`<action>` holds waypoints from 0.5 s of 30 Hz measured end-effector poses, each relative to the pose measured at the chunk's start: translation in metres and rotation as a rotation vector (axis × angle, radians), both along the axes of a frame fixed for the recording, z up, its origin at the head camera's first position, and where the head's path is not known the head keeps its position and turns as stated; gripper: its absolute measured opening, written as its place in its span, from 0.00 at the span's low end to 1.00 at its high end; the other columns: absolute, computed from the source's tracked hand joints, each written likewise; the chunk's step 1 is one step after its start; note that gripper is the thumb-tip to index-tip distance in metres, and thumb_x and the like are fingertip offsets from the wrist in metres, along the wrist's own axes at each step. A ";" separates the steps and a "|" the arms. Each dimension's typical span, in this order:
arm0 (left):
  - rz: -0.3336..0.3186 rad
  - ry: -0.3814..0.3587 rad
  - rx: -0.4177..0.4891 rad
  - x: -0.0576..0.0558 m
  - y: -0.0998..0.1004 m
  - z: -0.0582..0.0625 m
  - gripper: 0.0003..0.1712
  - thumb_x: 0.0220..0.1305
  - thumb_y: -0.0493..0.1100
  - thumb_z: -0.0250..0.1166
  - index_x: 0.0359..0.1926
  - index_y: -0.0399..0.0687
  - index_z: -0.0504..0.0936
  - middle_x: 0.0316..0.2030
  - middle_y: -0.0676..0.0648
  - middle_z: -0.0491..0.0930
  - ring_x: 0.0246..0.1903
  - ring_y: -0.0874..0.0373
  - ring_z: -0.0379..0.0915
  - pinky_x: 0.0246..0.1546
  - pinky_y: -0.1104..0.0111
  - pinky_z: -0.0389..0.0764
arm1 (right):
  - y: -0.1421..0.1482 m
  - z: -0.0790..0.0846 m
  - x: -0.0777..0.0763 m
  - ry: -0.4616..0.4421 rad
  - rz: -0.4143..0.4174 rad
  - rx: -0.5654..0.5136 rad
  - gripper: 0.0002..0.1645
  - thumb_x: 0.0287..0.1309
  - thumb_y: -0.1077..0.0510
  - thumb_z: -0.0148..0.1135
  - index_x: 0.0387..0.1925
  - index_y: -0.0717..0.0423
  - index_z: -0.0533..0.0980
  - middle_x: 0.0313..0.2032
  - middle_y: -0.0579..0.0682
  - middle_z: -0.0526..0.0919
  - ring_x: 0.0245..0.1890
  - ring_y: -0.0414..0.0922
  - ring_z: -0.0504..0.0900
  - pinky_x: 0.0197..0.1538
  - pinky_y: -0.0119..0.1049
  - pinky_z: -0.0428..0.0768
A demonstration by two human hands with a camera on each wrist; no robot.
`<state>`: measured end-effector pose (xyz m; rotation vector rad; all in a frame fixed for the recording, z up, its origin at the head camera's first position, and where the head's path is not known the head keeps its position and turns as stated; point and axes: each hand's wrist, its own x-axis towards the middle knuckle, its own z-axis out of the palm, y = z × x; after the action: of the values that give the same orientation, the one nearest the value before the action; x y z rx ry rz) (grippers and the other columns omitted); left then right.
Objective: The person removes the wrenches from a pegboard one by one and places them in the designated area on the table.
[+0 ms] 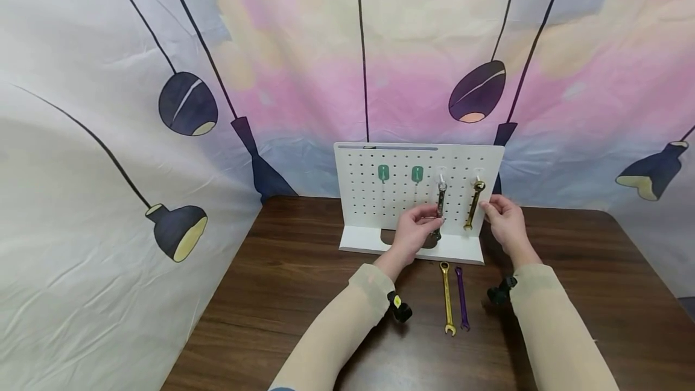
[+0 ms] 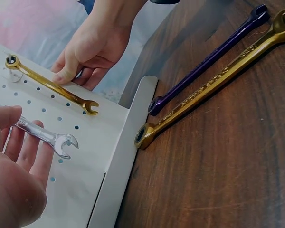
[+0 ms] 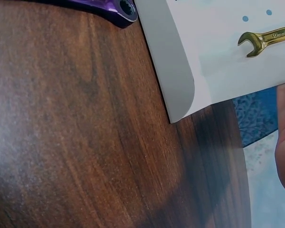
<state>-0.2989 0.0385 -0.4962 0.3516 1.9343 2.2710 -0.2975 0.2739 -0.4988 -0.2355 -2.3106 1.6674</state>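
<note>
A white pegboard (image 1: 362, 222) stands on the table. My left hand (image 1: 412, 232) pinches a silver combination wrench (image 2: 40, 132) between thumb and fingers near its lower, open end. In the head view the wrench's top ring (image 1: 442, 186) is up at a clear hook on the board. At the board's right edge, my right hand (image 1: 506, 223) grips it, thumb in front and fingers behind. Beside that thumb a gold wrench (image 1: 475, 205) hangs by its ring from another clear hook, open end down. Only a bit of the right hand shows in the right wrist view.
Another gold wrench (image 1: 447, 300) and a purple wrench (image 1: 463, 299) lie side by side on the brown wooden table (image 1: 293, 270), in front of the board. Two green hooks (image 1: 383, 172) are on the board's left half. A cloth backdrop with painted lamps hangs behind.
</note>
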 end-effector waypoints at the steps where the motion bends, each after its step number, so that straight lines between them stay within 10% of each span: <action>1: -0.002 0.001 0.005 0.001 -0.001 -0.001 0.18 0.67 0.30 0.73 0.57 0.38 0.87 0.48 0.49 0.89 0.48 0.58 0.87 0.53 0.68 0.87 | 0.000 -0.001 0.000 0.005 0.000 -0.003 0.22 0.80 0.53 0.60 0.60 0.69 0.78 0.41 0.38 0.84 0.45 0.31 0.79 0.54 0.23 0.83; 15: 0.005 0.006 -0.002 0.016 -0.006 -0.006 0.18 0.66 0.29 0.74 0.56 0.37 0.87 0.47 0.42 0.90 0.46 0.56 0.89 0.51 0.69 0.88 | 0.000 -0.002 0.000 0.019 -0.008 -0.005 0.22 0.80 0.53 0.60 0.59 0.69 0.78 0.38 0.35 0.83 0.44 0.31 0.78 0.47 0.16 0.79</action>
<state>-0.2830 0.0328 -0.5022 0.3546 1.9423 2.2732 -0.2973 0.2740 -0.5012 -0.2279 -2.2888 1.6649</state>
